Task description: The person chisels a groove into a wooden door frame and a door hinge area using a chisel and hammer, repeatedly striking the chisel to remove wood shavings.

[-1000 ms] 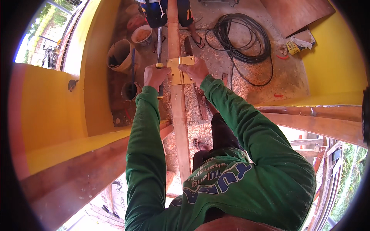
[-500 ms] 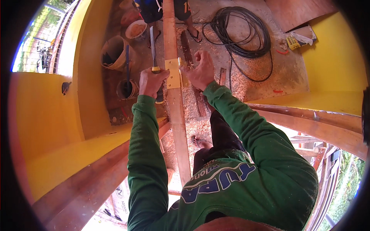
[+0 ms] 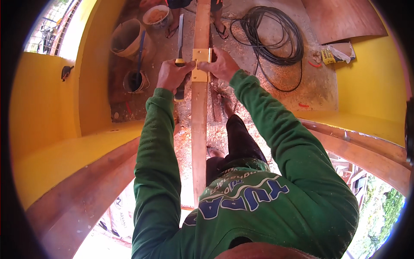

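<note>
Right grip (image 3: 222, 67), fingers lifted half a second earlier, now closes on the brass hinge (image 3: 199, 76). Left to right: left grip (image 3: 170, 74) holds chisel (image 3: 180, 41), thumb on hinge; hinge lies on timber (image 3: 199, 125); right grip pinches its edge.

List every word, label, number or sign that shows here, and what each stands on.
Described, not copied:
Green sweatshirt: large blue letters edged white, smaller pale letters above them.
Yellow-and-white package: dark print, too small to read.
Pale sheet, lower left: small dark lettering.
Gold hinge: no print visible.
</note>
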Tool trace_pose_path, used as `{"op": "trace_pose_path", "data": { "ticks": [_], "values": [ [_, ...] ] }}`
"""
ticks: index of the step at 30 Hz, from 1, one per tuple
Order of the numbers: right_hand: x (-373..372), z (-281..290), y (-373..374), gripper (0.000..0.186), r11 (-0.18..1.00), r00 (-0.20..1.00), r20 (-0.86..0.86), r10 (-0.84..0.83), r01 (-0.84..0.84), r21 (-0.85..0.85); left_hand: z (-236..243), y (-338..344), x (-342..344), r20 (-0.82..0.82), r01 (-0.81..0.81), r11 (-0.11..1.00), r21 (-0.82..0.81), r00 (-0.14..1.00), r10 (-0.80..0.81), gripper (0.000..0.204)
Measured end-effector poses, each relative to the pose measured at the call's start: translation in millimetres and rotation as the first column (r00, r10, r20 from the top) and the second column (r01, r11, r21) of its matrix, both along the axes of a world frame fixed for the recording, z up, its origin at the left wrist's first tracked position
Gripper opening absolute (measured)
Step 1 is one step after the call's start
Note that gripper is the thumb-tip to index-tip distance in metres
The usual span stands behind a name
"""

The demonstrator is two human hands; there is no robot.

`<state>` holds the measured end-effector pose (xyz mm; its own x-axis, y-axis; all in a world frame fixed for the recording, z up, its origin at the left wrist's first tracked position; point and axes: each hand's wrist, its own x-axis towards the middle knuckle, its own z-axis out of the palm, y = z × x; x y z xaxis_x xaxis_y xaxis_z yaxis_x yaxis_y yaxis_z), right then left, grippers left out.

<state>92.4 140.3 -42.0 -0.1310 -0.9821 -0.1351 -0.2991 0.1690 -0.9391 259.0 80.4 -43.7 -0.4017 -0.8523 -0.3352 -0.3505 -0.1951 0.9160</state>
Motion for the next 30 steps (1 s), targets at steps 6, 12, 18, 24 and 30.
{"op": "trace_pose_path", "data": {
  "ticks": [6,12,18,24,30],
  "values": [
    [6,12,21,0.052,0.973,0.971,0.231,0.065,-0.113,0.199,-3,10,3,-0.096,-0.024,0.998,0.061,0.995,0.030,0.024],
    [-2,17,-2,0.039,0.964,0.992,0.032,0.122,-0.126,0.235,-1,1,0,-0.146,0.006,1.000,0.025,0.989,-0.002,0.023],
    [-12,12,-26,0.039,0.961,0.998,-0.057,0.010,0.006,0.277,5,-12,-10,0.078,-0.002,1.000,-0.015,0.997,0.003,0.025],
    [-6,16,-6,0.038,0.973,0.997,-0.063,-0.037,0.051,0.225,-8,17,-3,-0.250,0.030,0.975,0.222,0.968,0.027,0.021],
    [-15,17,-9,0.038,0.960,0.991,-0.134,-0.017,0.053,0.275,-6,23,-7,-0.323,0.000,0.952,0.307,0.941,0.104,0.024]
  ]
}}
